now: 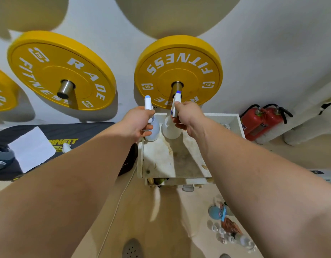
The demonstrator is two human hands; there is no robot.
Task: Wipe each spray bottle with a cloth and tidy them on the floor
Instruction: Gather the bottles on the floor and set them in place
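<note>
Two spray bottles (153,130) — upright (nozzles forward).

2 spray bottles in view, both off the floor. Bottle 1: white plastic spray bottle with pale blue nozzle tip (153,130), pale bluish body, held at the neck by the left grip (136,123), trigger head up, body down. Bottle 2: translucent white plastic spray bottle with dark blue nozzle tip (170,129), held around the trigger head by the right grip (189,116), same pose, slightly tilted. They sit just beside each other, bodies close but apart, over the back left part of the stained white rimmed tray (237,123). Can't tell whether either base touches the tray. Liquid level not readable.
</note>
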